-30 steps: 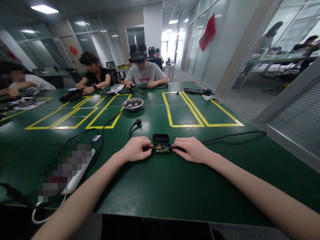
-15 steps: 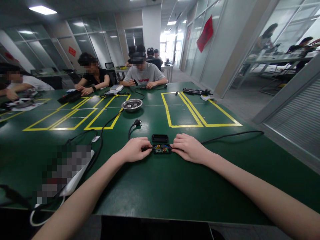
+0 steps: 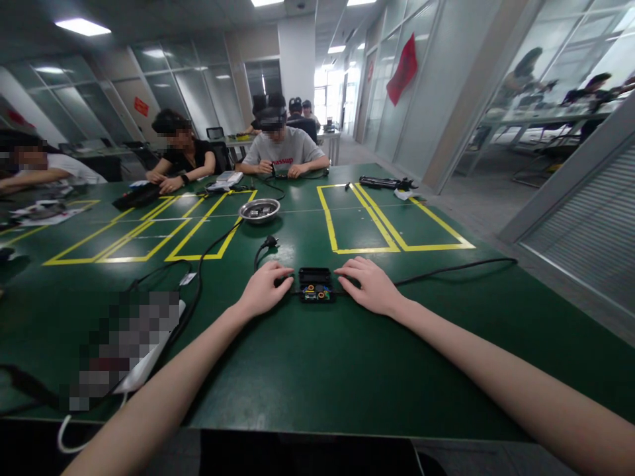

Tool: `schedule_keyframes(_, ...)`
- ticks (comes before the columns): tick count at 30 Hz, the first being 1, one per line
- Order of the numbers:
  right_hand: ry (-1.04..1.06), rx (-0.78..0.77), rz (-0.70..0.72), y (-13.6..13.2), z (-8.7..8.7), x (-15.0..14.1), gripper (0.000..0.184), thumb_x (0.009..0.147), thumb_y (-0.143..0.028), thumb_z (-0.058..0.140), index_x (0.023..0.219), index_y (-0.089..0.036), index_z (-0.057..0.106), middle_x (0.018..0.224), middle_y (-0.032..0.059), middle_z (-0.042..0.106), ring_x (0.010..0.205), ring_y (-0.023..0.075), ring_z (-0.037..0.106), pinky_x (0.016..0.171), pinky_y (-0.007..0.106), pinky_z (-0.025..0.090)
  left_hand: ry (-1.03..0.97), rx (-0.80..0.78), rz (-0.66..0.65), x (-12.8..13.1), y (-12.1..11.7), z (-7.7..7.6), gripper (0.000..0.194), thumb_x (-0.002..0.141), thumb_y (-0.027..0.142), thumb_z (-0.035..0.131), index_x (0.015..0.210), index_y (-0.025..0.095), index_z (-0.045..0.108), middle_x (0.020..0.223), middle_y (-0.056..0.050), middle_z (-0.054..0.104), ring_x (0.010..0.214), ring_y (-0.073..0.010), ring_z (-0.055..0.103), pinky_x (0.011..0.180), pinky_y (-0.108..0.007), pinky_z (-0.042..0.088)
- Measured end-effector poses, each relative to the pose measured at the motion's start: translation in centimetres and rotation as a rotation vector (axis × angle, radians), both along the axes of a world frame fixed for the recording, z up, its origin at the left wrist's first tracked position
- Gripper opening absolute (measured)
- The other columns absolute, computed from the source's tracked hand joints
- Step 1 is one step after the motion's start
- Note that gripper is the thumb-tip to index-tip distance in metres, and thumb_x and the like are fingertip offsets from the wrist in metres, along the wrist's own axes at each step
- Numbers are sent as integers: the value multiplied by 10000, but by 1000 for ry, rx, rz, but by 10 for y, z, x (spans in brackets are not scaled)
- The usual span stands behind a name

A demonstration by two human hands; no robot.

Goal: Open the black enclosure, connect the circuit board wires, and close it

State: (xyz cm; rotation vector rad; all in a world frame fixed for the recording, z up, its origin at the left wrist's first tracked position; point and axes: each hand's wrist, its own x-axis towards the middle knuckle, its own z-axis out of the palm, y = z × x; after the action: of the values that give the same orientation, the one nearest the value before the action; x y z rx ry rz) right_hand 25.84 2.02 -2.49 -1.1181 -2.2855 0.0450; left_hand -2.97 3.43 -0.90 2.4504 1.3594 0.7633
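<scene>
An opened black power adapter (image 3: pixel 317 297) lies on the green table in front of me, its circuit board with copper-ringed coils showing. Directly behind it, close against the case, is its black lid (image 3: pixel 315 274). My left hand (image 3: pixel 266 289) rests just left of the adapter, thumb and forefinger apart, beside the cord entering that side. On the other side, my right hand (image 3: pixel 370 285) hovers near the black cable (image 3: pixel 456 268), its fingers spread and apart from the case. Neither hand appears to grip anything. A black plug (image 3: pixel 270 242) on a cord lies beyond my left hand.
A pixelated power strip (image 3: pixel 153 357) with cords lies at the left. Farther back are a metal bowl (image 3: pixel 259 210) holding small metal parts, yellow tape outlines (image 3: pixel 367 250) and a folded black tripod-like object (image 3: pixel 387 182). Several people sit around the table's far side.
Both hands have let go of the cords at the adapter's ends and moved slightly away and up. The lid now sits closer to the adapter case.
</scene>
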Motion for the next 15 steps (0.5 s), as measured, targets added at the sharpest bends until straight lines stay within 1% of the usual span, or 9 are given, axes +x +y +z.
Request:
schedule_keyframes(2,23,-48,36,3,-1,1,290,1002,-203,484,1046,-174,770,1014,119,734,949,257,646,830,414,512,-55,-17,-8,3,1,-4,294,938,284,577,1127,192,782,1037,-92,735,1005,-247,674,940,-392,545)
schedule_keyframes(5,61,-94,90,3,-1,1,303,1000,-199,487,1061,-197,785,1037,114,742,964,257,657,874,436,542,-141,-65,-31,8,1,-8,277,940,301,591,1098,194,791,1035,-87,759,989,-242,689,947,-389,548)
schedule_keyframes(9,102,-124,115,1,2,1,321,999,-208,485,1074,-211,798,1026,108,761,948,256,665,876,457,565,-233,-142,-42,9,-1,-6,254,920,300,615,1048,191,805,1011,-76,791,948,-232,714,916,-359,562)
schedule_keyframes(15,152,-147,155,-3,4,2,313,984,-212,510,1117,-200,793,1084,117,781,989,271,682,897,501,576,-279,-167,-17,8,-2,-4,256,904,290,637,1062,188,811,1044,-76,804,959,-244,737,924,-382,572)
